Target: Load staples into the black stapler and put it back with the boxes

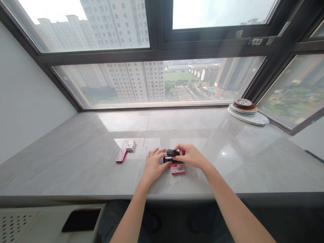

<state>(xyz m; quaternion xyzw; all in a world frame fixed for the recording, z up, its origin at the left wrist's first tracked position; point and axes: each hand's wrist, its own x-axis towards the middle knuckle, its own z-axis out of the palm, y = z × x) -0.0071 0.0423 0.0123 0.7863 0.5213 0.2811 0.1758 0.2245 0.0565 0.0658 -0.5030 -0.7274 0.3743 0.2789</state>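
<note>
A small black stapler (pixel 171 155) sits on the grey stone sill (pixel 76 162) near its front edge. My right hand (pixel 190 156) is curled over its right end, fingertips pinching the raised top arm. My left hand (pixel 154 164) rests on the sill with fingers extended, its thumb and fingertips touching the stapler's left end. A red and white staple box (pixel 178 168) lies just in front of the stapler, under my right hand. To the left lie a second small box (pixel 130 145) and a red sleeve (pixel 121 156).
A stack of round plates (pixel 246 110) stands at the sill's back right corner by the window frame. A white wall bounds the left side. Below the sill's front edge sits a white perforated panel (pixel 37 226).
</note>
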